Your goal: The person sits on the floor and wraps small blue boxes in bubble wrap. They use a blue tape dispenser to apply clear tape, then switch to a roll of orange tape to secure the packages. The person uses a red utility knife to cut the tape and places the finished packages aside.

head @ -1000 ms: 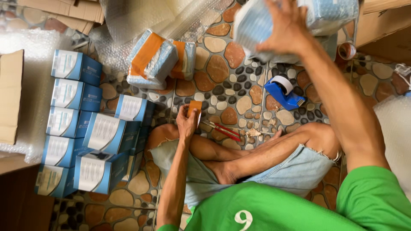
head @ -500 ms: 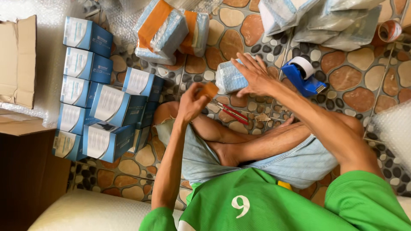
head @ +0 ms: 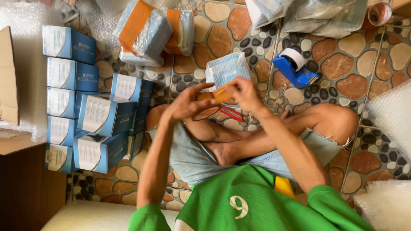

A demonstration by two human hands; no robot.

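The person sits cross-legged on a pebble-pattern floor (head: 214,40), and both hands meet near the centre of the view. The left hand (head: 188,105) has its fingers curled, and its fingertips touch an orange roll (head: 218,95). I think it is a tape roll, but the shape is partly hidden. The right hand (head: 245,95) pinches the same roll from the 3 o'clock side, thumb and fingers closed on its edge. So the roll is held between the two hands, above the knees.

Just behind the hands, at 12 o'clock, a bubble-wrapped packet (head: 227,68) lies on the floor, and the right hand covers its lower corner. I cannot tell if the hand touches it. Under the hands, red scissors (head: 231,114) lie on the floor, partly covered.

At 2 o'clock from the hands there is a blue tape dispenser (head: 295,68) with a white roll on it. At 11 o'clock, more wrapped parcels (head: 150,32) with orange sides lie together. At 9 o'clock, blue and white boxes (head: 85,107) stand in a stack, close beside the person's left knee. At 3 o'clock, near the edge of the view, there is a sheet of bubble wrap (head: 391,115). The person wears a green shirt (head: 239,201) and jeans shorts.
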